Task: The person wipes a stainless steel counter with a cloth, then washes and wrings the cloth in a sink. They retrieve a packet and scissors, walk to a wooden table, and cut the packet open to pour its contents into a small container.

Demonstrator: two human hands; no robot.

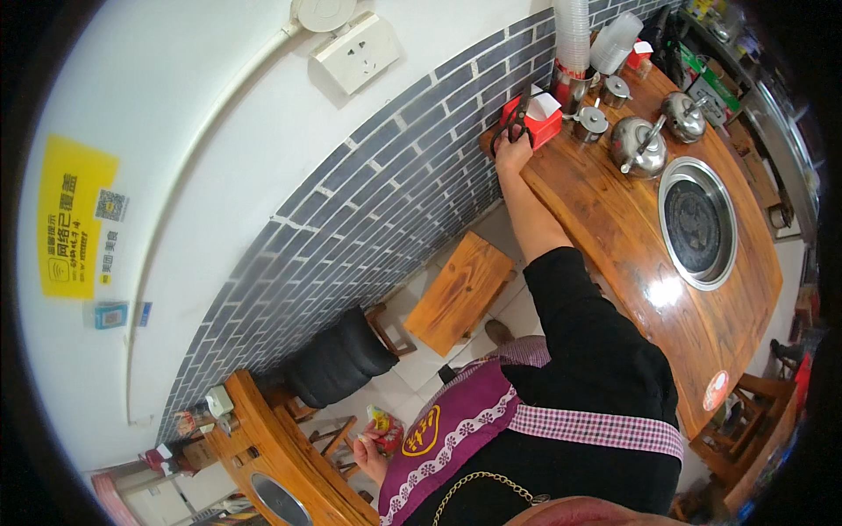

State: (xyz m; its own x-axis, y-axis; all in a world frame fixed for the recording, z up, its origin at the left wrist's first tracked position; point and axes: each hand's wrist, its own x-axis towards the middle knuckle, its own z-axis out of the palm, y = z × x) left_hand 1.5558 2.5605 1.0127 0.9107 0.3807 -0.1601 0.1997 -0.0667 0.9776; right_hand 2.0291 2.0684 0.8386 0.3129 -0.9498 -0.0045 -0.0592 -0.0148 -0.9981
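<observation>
My right hand [513, 154] is at the far left corner of the wooden table [592, 204], closed around the handles of black scissors [520, 121]. The blades point away from me, against a red tissue box [544, 128] with white tissue showing. Low at the left, beside my purple apron [454, 427], my left hand [371, 454] holds a small red and yellow packet [389, 430]; the apron partly hides it. Close to the tissue box stand a lidded metal jar [590, 123] and a metal container [571, 89] with a tall stack of clear cups [571, 33].
Two metal kettles [638, 148] [684, 117] stand near a round inset burner [697, 223]. A brick-patterned wall [368, 197] borders the table's far side. A wooden stool [460, 292] and a black chair [342, 361] are on the floor. Another wooden table [296, 454] is at lower left.
</observation>
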